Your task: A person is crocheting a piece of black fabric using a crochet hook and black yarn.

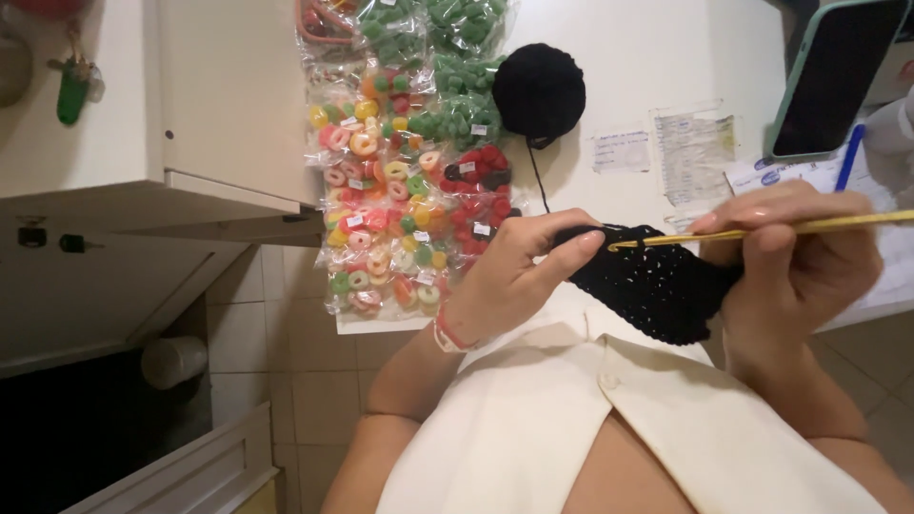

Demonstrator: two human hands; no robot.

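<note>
Head view: left hand [514, 271] pinches black crochet piece [657, 286]; right hand [795, 252] holds hook [762, 231].

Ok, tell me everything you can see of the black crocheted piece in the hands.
The black crocheted piece is a small flat panel of dark yarn with an open, holey stitch texture. It hangs between both hands above the person's lap, its lower edge drooping over the white garment. The left hand pinches its left end, and the right hand covers its right side. A yellow crochet hook lies along its top edge, tip in the stitches. A thin black strand runs up toward the yarn ball on the white table.
</note>
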